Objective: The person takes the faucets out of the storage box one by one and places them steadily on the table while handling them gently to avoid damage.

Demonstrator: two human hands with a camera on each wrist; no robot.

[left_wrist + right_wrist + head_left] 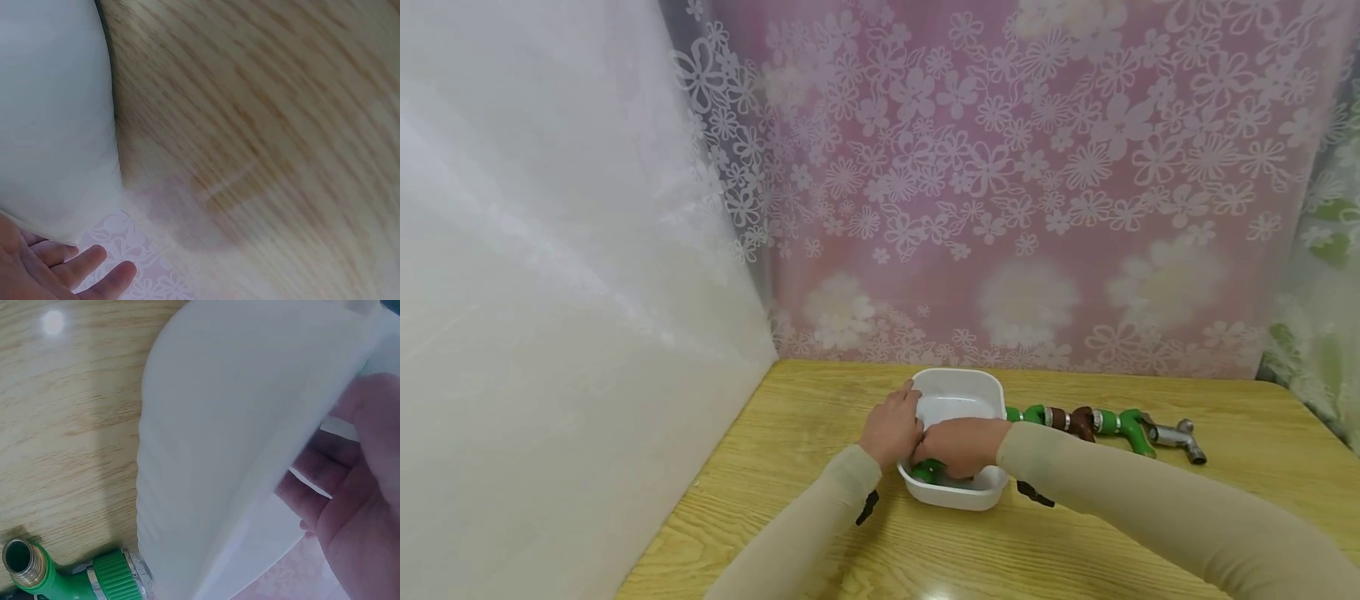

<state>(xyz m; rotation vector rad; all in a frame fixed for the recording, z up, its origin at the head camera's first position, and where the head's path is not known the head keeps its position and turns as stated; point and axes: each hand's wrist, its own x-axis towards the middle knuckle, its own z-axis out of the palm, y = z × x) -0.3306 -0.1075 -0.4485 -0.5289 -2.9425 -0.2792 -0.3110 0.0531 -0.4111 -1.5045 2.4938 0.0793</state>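
A white plastic basin [958, 498] stands on the wooden table. My left hand [892, 425] rests over its left rim; in the left wrist view that hand's fingers [81, 267] reach past the rim, fairly straight. Inside the basin, my right hand [962, 446] has its fingers curled at a green fitting [927, 472], mostly hidden beneath it. The right wrist view shows the right hand [356, 481] bent over the basin wall [219, 425], with only a sliver of green near the thumb.
Right of the basin lies a row of hose fittings: a green splitter [1131, 425], a brown splitter [1081, 421], another green one [1033, 414] by the basin, and a metal tap [1180, 435] at the far end. A pink floral curtain [1000, 208] hangs behind the table [820, 400].
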